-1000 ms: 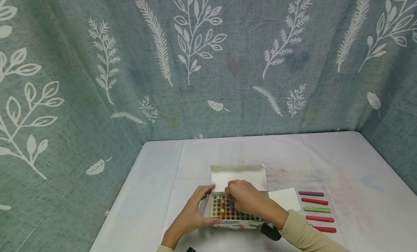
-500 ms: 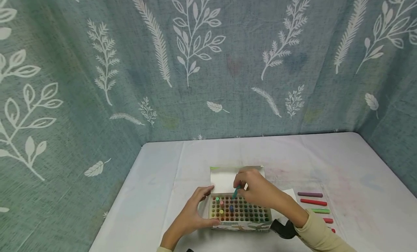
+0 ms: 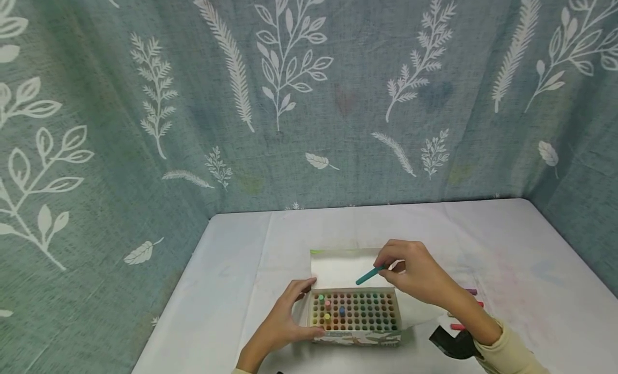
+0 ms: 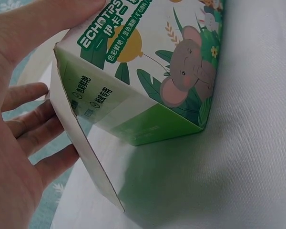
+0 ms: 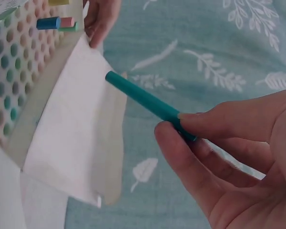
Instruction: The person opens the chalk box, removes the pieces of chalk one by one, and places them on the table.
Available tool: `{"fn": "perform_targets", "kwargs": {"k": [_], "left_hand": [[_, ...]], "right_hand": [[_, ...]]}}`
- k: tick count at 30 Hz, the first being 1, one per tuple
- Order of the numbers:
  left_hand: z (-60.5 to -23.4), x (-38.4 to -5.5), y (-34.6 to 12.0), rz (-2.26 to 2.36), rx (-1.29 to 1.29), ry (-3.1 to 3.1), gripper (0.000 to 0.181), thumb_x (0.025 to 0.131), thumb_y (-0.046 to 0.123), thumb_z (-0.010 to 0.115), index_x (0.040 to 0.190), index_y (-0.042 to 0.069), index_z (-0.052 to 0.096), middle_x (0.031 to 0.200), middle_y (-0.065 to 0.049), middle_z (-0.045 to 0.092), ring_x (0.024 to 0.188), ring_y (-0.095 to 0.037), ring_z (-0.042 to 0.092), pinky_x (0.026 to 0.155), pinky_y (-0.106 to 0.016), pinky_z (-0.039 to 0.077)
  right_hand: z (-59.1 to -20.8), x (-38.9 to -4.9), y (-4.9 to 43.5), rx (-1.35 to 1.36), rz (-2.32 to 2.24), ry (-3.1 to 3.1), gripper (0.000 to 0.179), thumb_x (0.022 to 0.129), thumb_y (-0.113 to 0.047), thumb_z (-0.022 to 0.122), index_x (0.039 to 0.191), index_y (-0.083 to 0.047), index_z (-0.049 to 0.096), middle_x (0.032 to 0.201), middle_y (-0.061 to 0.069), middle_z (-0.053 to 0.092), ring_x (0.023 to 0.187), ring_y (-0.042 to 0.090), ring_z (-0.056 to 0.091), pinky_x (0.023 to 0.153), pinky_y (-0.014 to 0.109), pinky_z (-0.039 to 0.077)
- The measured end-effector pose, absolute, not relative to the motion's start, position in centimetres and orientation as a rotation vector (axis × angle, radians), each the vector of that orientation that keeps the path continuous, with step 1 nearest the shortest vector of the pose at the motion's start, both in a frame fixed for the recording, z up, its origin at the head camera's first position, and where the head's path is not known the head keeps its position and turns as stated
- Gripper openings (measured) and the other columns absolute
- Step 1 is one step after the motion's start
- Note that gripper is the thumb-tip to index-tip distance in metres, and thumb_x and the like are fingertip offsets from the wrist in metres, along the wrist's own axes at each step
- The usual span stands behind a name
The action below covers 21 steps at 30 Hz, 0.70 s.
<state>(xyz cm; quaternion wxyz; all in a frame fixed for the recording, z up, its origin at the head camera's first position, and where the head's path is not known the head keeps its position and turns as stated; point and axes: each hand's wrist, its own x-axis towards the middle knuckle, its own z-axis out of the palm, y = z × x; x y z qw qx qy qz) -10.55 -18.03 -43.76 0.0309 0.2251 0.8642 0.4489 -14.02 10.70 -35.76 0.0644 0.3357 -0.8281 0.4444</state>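
A teal chalk stick (image 3: pixel 369 276) is pinched between the thumb and fingers of my right hand (image 3: pixel 417 272), above the right side of a raised box lid (image 3: pixel 338 269). The right wrist view shows the chalk stick (image 5: pixel 143 101) pointing away from the fingertips. My left hand (image 3: pixel 285 323) holds the left end of the printed box (image 3: pixel 357 338), thumb along the front edge and fingers toward the back. In the left wrist view its fingers (image 4: pixel 38 126) lie behind the side flap (image 4: pixel 88 150). Green, pink, yellow and blue sticks (image 3: pixel 341 312) stand in the box's holed tray (image 3: pixel 369 312).
Red and purple sticks (image 3: pixel 457 327) lie on the white cloth to the right, partly covered by my right forearm. A white flap (image 3: pixel 419 312) extends from the box's right end. A leaf-patterned curtain (image 3: pixel 289 170) hangs behind and beside the table (image 3: pixel 241 245).
My right hand has drawn the teal chalk stick up out of the tray and moved right, tilting it toward level. The left hand stays at the box.
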Motion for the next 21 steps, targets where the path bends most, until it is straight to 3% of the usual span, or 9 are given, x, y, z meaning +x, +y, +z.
{"fn": "perform_targets", "kwargs": {"k": [21], "left_hand": [[-43.7, -10.5, -18.0, 1.390, 0.747, 2.662, 0.086, 0.066, 0.037, 0.075, 0.135, 0.008, 0.032, 0.125, -0.009, 0.039, 0.113, -0.027, 0.041, 0.090, -0.047, 0.038]], "right_hand": [[-35.9, -13.0, 18.3, 0.641, 1.395, -2.584, 0.013, 0.076, -0.007, 0.068, 0.085, -0.015, 0.066, 0.085, -0.004, 0.060, 0.076, 0.010, 0.061, 0.064, 0.021, 0.052]]}}
